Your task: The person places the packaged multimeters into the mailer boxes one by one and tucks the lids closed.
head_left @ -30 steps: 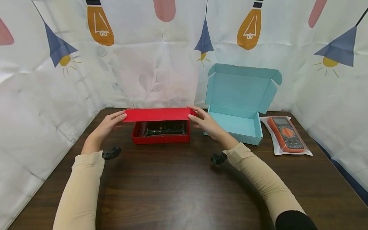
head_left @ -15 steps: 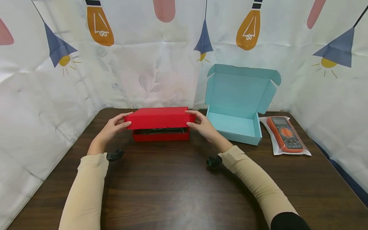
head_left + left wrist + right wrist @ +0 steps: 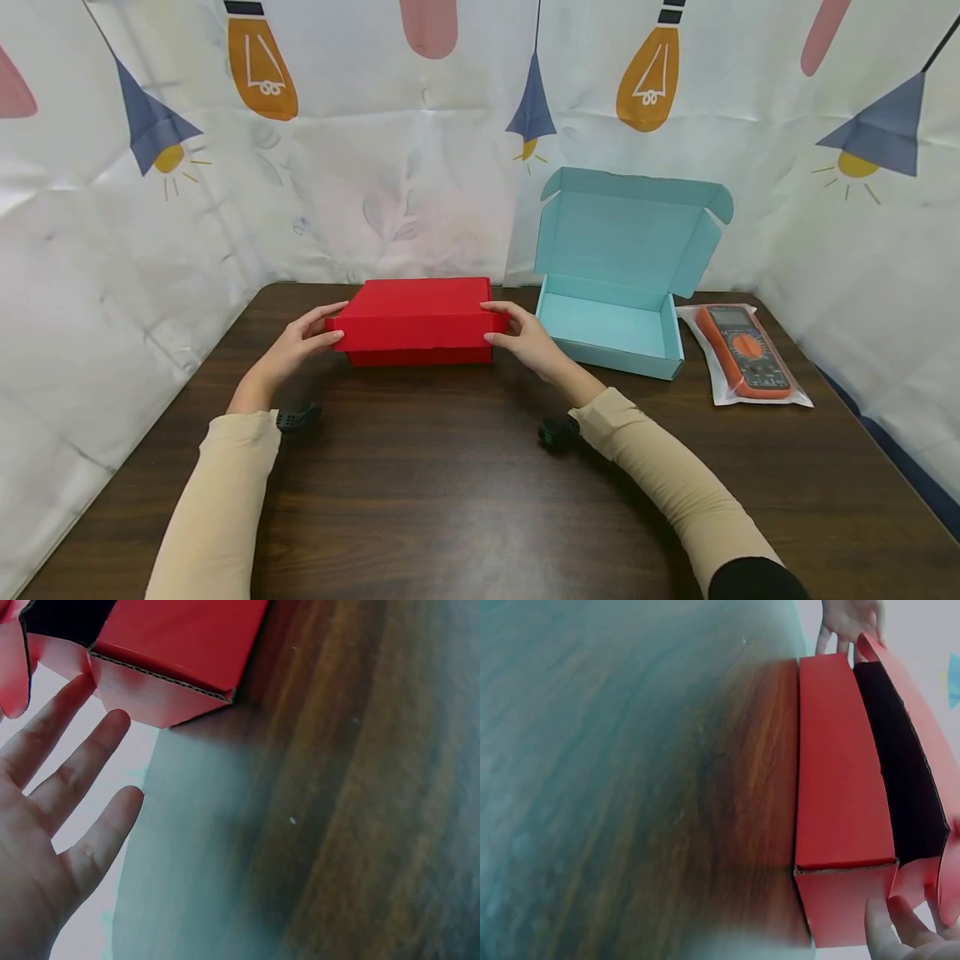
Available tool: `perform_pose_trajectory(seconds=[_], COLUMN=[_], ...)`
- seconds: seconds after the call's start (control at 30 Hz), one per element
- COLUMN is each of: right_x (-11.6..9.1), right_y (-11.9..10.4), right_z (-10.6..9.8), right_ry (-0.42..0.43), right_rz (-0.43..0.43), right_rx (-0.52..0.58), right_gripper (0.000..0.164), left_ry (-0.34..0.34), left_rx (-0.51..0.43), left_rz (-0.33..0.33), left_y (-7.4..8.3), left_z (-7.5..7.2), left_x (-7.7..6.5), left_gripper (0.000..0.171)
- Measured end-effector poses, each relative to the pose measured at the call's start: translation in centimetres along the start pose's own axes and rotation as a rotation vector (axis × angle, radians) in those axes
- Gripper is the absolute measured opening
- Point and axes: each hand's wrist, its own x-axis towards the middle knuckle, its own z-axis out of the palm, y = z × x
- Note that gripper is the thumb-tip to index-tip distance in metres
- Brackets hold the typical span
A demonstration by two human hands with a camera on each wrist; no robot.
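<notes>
Toward the far side of the table, a red cardboard box (image 3: 422, 357) has its hinged lid (image 3: 427, 302) lowered over it. My left hand (image 3: 294, 354) pinches the lid's left front corner, thumb on the front flap. At the right front corner, my right hand (image 3: 534, 343) pinches the lid the same way. From the right wrist, a dark gap shows between the lid's front flap (image 3: 922, 727) and the box's front wall (image 3: 840, 772). Three fingers (image 3: 86, 769) of the left hand spread beside the box's end in the left wrist view. The box's contents are hidden.
A light blue box (image 3: 609, 321) stands with its lid raised at the back right. Right of it lies an orange multimeter (image 3: 750, 354) in a clear plastic bag. A patterned white cloth (image 3: 427, 167) hangs behind the dark wooden table (image 3: 420, 483).
Both hands have brought the red lid forward and down. The dark item in a clear bag, visible inside the box a second ago, is now covered.
</notes>
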Motion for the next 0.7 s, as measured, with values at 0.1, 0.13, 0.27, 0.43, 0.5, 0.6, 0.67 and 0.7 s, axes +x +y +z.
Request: perform_pose_trajectory(seconds=[0.1, 0.13, 0.27, 0.43, 0.5, 0.6, 0.67, 0.7], right_x=[-0.19, -0.26, -0.43, -0.42, -0.38, -0.37, -0.42, -0.45], right_y=[0.02, 0.02, 0.12, 0.45, 0.61, 0.75, 0.75, 0.71], right_z=[-0.14, -0.16, -0.18, -0.04, 0.00, -0.04, -0.12, -0.17], right_ry=[-0.010, -0.013, -0.013, -0.007, -0.002, -0.006, -0.019, -0.030], right_rz=[0.006, 0.006, 0.000, -0.004, 0.004, 0.029, 0.046, 0.052], right_rx=[-0.015, -0.024, -0.113, -0.257, -0.273, -0.264, -0.269, -0.282], right_gripper=[0.054, 0.054, 0.052, 0.051, 0.051, 0.051, 0.051, 0.052], left_ry=[-0.003, -0.003, -0.004, -0.018, -0.024, -0.032, -0.042, -0.046], left_rx=[0.031, 0.043, 0.094, 0.158, 0.181, 0.228, 0.263, 0.280], left_rz=[-0.009, -0.011, -0.009, 0.018, 0.029, 0.033, 0.031, 0.028], left_y=[0.02, 0.04, 0.06, -0.08, -0.08, -0.08, -0.08, -0.09], left_z=[0.04, 0.07, 0.17, 0.18, 0.22, 0.26, 0.33, 0.37], left_x=[-0.08, -0.10, -0.26, -0.39, -0.39, -0.43, -0.46, -0.50], left_gripper=[0.066, 0.067, 0.068, 0.067, 0.067, 0.067, 0.067, 0.068])
